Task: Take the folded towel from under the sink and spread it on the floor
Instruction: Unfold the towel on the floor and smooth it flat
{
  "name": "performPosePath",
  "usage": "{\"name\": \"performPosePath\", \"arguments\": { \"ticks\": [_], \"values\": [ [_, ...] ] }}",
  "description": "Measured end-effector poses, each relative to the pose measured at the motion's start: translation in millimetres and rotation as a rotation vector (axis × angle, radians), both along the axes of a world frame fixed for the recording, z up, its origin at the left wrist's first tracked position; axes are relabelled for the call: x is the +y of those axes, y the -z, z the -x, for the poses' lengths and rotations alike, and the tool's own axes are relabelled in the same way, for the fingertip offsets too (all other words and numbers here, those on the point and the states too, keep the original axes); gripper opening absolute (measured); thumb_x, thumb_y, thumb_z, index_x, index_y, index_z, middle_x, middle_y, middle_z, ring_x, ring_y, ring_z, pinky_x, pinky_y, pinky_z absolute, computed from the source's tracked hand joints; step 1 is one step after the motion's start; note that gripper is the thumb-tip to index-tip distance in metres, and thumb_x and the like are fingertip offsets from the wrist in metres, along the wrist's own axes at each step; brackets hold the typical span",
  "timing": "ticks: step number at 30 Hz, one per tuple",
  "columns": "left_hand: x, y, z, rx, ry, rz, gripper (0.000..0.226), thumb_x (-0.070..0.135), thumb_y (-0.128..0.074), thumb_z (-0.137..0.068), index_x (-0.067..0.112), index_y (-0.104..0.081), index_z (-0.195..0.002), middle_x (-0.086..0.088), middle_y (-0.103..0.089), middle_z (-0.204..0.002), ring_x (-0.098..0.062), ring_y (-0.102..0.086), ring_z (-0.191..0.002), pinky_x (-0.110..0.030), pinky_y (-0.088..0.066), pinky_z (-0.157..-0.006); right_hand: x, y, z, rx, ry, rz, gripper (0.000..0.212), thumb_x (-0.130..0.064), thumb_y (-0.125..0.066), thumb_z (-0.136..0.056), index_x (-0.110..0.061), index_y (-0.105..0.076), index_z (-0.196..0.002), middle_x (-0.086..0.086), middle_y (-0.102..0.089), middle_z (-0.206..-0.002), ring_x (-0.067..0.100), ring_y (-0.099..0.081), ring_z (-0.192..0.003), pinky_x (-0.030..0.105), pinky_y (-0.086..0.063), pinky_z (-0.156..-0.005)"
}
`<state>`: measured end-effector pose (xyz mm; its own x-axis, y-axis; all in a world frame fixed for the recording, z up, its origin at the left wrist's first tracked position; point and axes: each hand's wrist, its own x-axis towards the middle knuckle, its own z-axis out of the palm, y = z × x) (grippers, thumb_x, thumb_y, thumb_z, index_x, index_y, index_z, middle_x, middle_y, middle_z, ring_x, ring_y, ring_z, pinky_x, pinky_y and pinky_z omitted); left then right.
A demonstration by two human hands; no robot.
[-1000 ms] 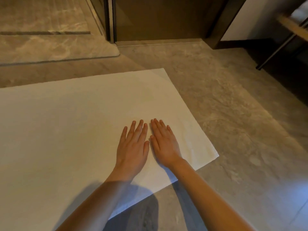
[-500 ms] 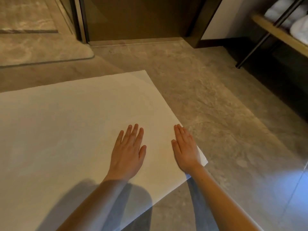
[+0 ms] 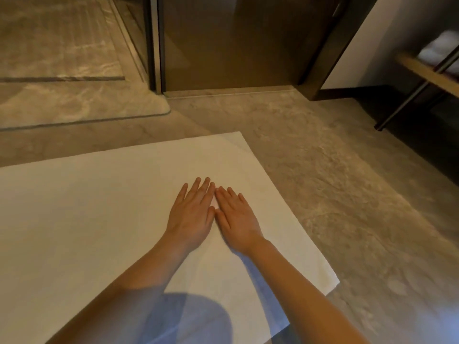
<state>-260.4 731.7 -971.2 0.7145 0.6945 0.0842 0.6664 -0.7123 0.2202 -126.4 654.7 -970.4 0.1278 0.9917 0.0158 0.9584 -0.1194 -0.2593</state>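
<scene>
Grey, stone-patterned floor (image 3: 323,182) fills the room ahead of you and runs up to one dark brown door panel (image 3: 236,40) well beyond your fingertips. To the far left of your hands there is one paler marbled step (image 3: 87,105) with a rounded corner, next to a slim metal post (image 3: 155,43). To the far right of your hands stands one wooden shelf (image 3: 429,73) on a dark slanted metal leg (image 3: 409,95). Something white and soft (image 3: 439,48) lies on it, too blurred to count or name.

One white towel (image 3: 99,219) lies opened out flat on the floor, directly under both your hands. It reaches far to the left of them and out of view. One of its corners lies beyond your fingertips, and another lies to the right of your right forearm, nearer to you.

Your two hands rest palm-down on the towel, side by side. Your left hand (image 3: 191,219) has its fingers straight and slightly fanned. Your right hand (image 3: 238,219) is flat too, with its fingers straight and angled a little to the left. The thumbs and index fingers of the two hands touch or nearly touch. Neither hand grips anything. They only press on the cloth.

Both your bare forearms stretch back over the towel toward you, and one bluish shadow (image 3: 188,319) falls on the cloth between them.
</scene>
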Motion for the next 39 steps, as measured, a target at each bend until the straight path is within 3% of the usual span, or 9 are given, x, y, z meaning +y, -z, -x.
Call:
{"name": "performPosePath", "arguments": {
  "ticks": [4,13,17,21,25,28,31,34,39],
  "values": [
    [7,16,4,-0.002,0.012,0.014,0.059,0.041,-0.017,-0.101,0.017,-0.006,-0.154,0.0,-0.003,-0.162,-0.016,0.001,-0.149,-0.037,0.005,-0.12,1,11,-20,-0.018,-0.035,0.008,0.056,-0.041,-0.018,-0.103,-0.023,-0.008,-0.155,-0.008,-0.007,-0.162,0.006,0.003,-0.148,0.026,0.005,-0.119],
    [5,16,6,-0.056,0.012,0.01,0.059,0.04,-0.019,-0.101,0.015,-0.014,-0.154,-0.001,-0.01,-0.162,-0.018,-0.004,-0.149,-0.039,0.0,-0.121,-8,9,-73,-0.015,0.23,0.031,0.055,-0.04,-0.016,-0.102,-0.026,-0.004,-0.155,-0.012,-0.001,-0.161,-0.001,0.008,-0.144,0.024,0.006,-0.118],
    [4,13,6,-0.069,0.008,0.007,0.064,0.043,-0.009,-0.096,0.016,-0.016,-0.153,-0.001,-0.011,-0.161,-0.018,-0.005,-0.149,-0.036,0.001,-0.119,-8,5,-72,0.001,0.323,0.018,0.055,-0.037,-0.02,-0.103,-0.022,-0.007,-0.155,-0.009,-0.004,-0.162,0.003,0.004,-0.146,0.025,0.006,-0.118],
    [19,9,5,-0.136,-0.008,0.038,0.059,0.043,-0.017,-0.101,0.017,-0.011,-0.154,0.0,-0.006,-0.162,-0.016,0.001,-0.148,-0.03,0.006,-0.117,-8,1,-69,0.017,0.318,0.014,0.055,-0.035,-0.021,-0.104,-0.02,-0.007,-0.155,-0.007,-0.004,-0.162,0.004,0.004,-0.147,0.027,0.003,-0.12],
    [59,-7,2,-0.149,-0.042,-0.002,0.06,0.041,-0.022,-0.101,0.016,-0.012,-0.154,-0.001,-0.008,-0.162,-0.017,0.0,-0.149,-0.034,0.004,-0.12,-4,-3,-64,0.0,0.358,0.041,0.055,-0.032,-0.021,-0.104,-0.017,-0.006,-0.155,-0.003,-0.004,-0.162,0.011,0.002,-0.148,0.033,0.002,-0.121],
    [70,1,6,-0.075,-0.07,0.022,0.06,0.041,-0.021,-0.101,0.014,-0.009,-0.154,-0.003,-0.005,-0.162,-0.019,0.002,-0.149,-0.037,0.004,-0.12,19,-3,-42,0.09,0.394,-0.054,0.055,-0.031,-0.022,-0.104,-0.016,-0.008,-0.155,-0.001,-0.007,-0.162,0.012,0.0,-0.149,0.032,0.001,-0.121],
    [70,15,10,-0.052,-0.112,0.024,0.064,0.045,-0.01,-0.098,0.013,-0.01,-0.153,-0.005,-0.006,-0.162,-0.019,-0.001,-0.149,-0.039,0.002,-0.12,60,0,-9,0.123,0.227,-0.135,0.053,-0.03,-0.024,-0.104,-0.017,-0.014,-0.154,-0.003,-0.011,-0.162,0.011,-0.002,-0.148,0.027,0.002,-0.12],
    [71,15,8,-0.047,-0.097,-0.002,0.075,0.046,0.006,-0.088,0.012,-0.011,-0.153,-0.004,-0.01,-0.161,-0.018,-0.004,-0.149,-0.037,0.004,-0.119,100,2,8,0.084,0.032,-0.093,0.051,-0.029,-0.024,-0.104,-0.018,-0.019,-0.154,-0.003,-0.017,-0.161,0.013,-0.005,-0.149,0.028,0.0,-0.12],
    [70,14,6,-0.066,-0.119,-0.026,0.077,0.048,0.009,-0.087,0.011,-0.01,-0.152,-0.004,-0.009,-0.16,-0.018,-0.002,-0.148,-0.036,0.01,-0.117,131,9,-20,0.045,-0.138,-0.028,0.051,-0.037,-0.019,-0.104,-0.027,-0.016,-0.154,-0.011,-0.013,-0.161,0.006,-0.001,-0.148,0.028,0.0,-0.12]
  ]
}}
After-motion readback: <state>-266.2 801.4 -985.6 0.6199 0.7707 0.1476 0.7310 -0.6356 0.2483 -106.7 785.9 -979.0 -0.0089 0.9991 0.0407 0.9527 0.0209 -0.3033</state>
